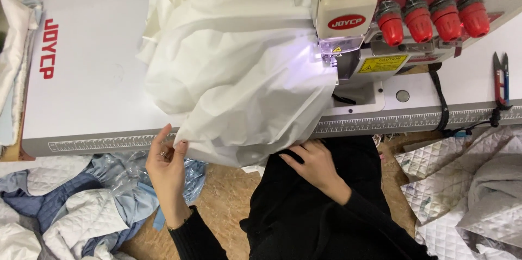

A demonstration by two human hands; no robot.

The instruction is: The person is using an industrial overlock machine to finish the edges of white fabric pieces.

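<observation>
A large bundle of white fabric (234, 59) lies on the white sewing table (92, 75) and hangs over its front edge. Its right side runs under the lit presser foot (326, 51) of an overlock machine (413, 15). My left hand (167, 165) sits at the table's front edge, fingers pinching the fabric's lower left hem. My right hand (312, 162) rests palm down at the fabric's lower right edge, over my black-clothed lap, fingertips touching the cloth.
Four red tension knobs (429, 18) top the machine. Thread snips (501, 78) lie at the table's right. Quilted white pieces (467, 195) pile on the floor at right; blue and white quilted cloth (76, 211) heaps at left. A ruler strip (380, 124) edges the table.
</observation>
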